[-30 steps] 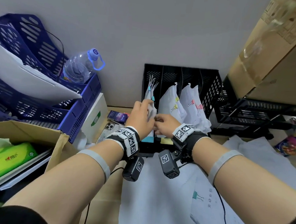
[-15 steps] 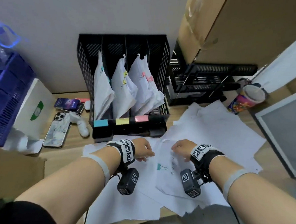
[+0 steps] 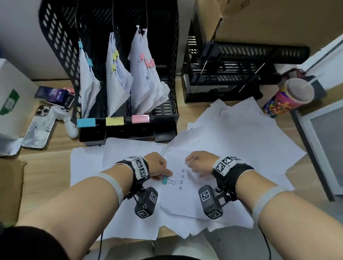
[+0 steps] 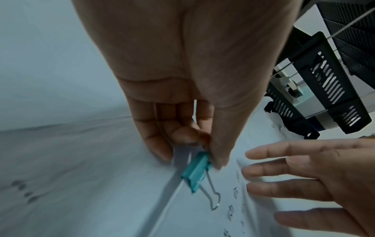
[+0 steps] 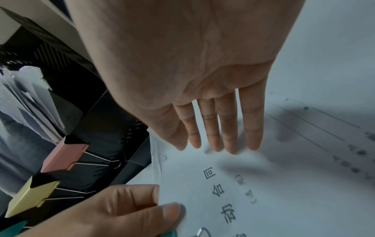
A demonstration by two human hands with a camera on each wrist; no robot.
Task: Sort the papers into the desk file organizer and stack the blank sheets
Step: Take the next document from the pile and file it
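A printed document [image 3: 185, 193] held by a teal binder clip [image 3: 165, 180] lies on top of the loose white sheets [image 3: 246, 134]. My left hand [image 3: 160, 167] pinches the document's left edge right at the clip [image 4: 195, 171], thumb on top and fingers curled under. On the same document [image 5: 253, 200] rests my right hand [image 3: 196, 163], its straight fingers [image 5: 219, 141] flat on the far part. Behind stands the black mesh organizer [image 3: 58, 32], with clipped bundles in the blue, yellow and pink labelled slots.
A phone [image 3: 39, 129] and small items lie left of the organizer. A black tray rack [image 3: 230, 79] and a colourful cup [image 3: 287, 98] stand at the back right. A cardboard box [image 3: 0, 189] is at the left, a grey panel [image 3: 330, 143] at the right.
Both hands came back from the organizer's left slot to the paper pile. The left hand now pinches the clipped document's edge and the right hand lies flat on it.
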